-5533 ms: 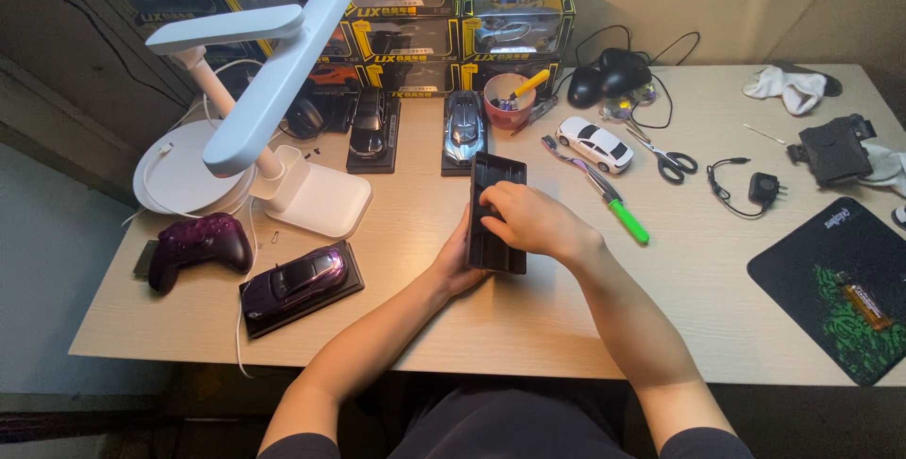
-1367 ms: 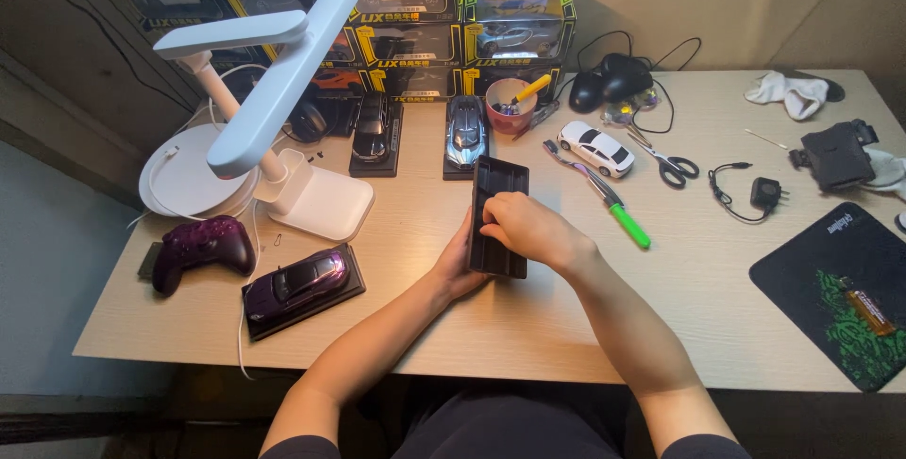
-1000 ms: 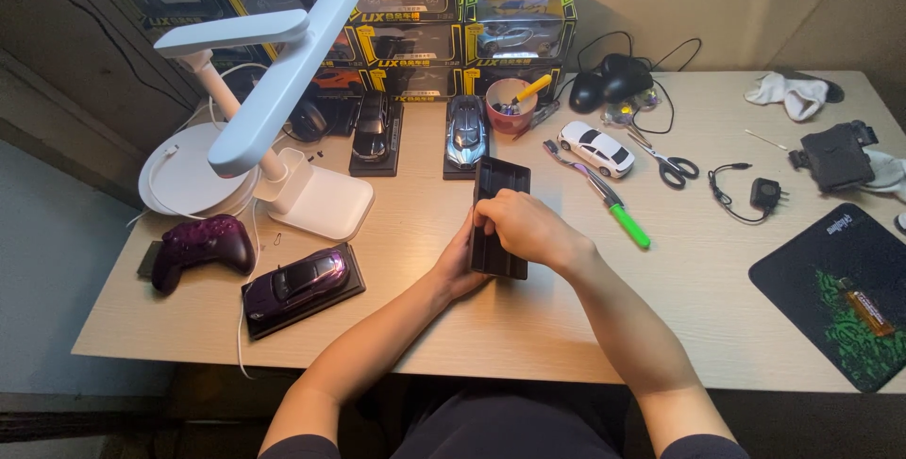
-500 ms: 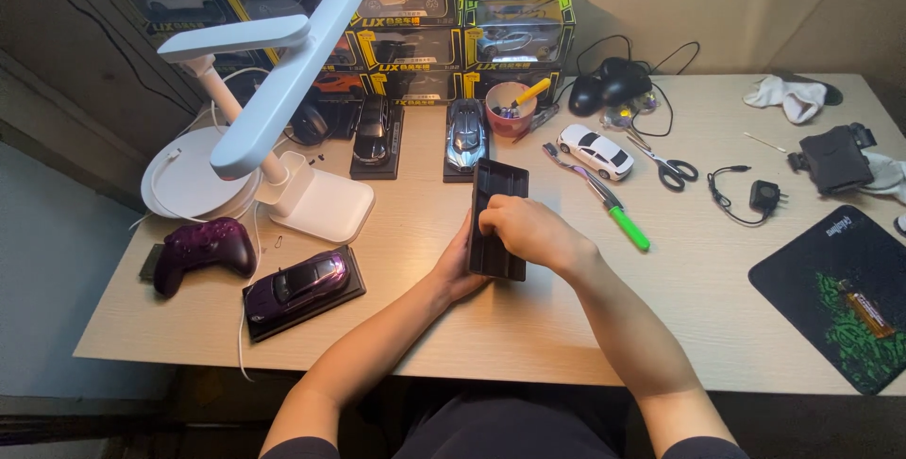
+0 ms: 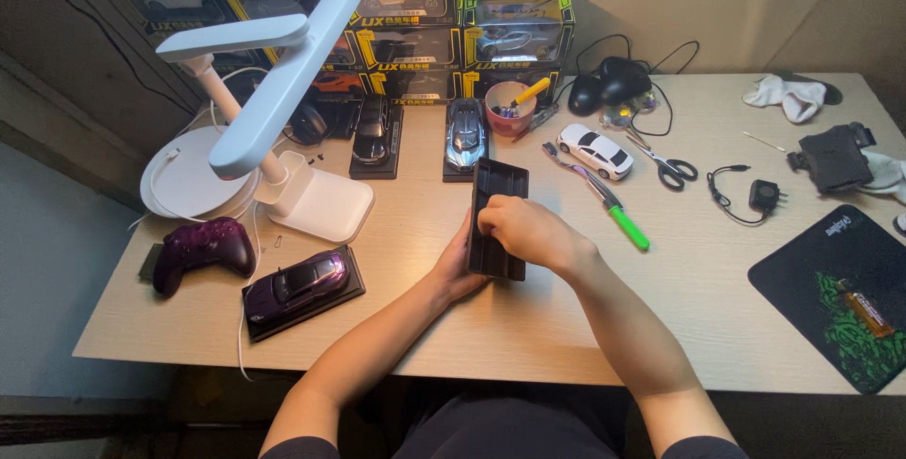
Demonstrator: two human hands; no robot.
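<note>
We see the black display base (image 5: 497,216) standing on edge at mid-desk, long side running away from the person, held between both hands. Left hand (image 5: 460,263) cups its left side and lower end from underneath, fingers curled and mostly hidden behind the base. Right hand (image 5: 530,231) sits closed over the right edge near the middle, knuckles up, fingertips pressed on the inner face. Both hands grip the base; neither is open.

Around it: grey model car (image 5: 465,132) just beyond the base's far end, white model car (image 5: 595,150) to the right, green-handled screwdriver (image 5: 613,214) just beside the right hand, purple model car (image 5: 302,282) and game controller (image 5: 203,247) well to the left, white desk lamp (image 5: 283,110) behind them.

Against the frames from the seconds before, we find the base and both hands in practically the same pose; only the camera view has shifted slightly.
</note>
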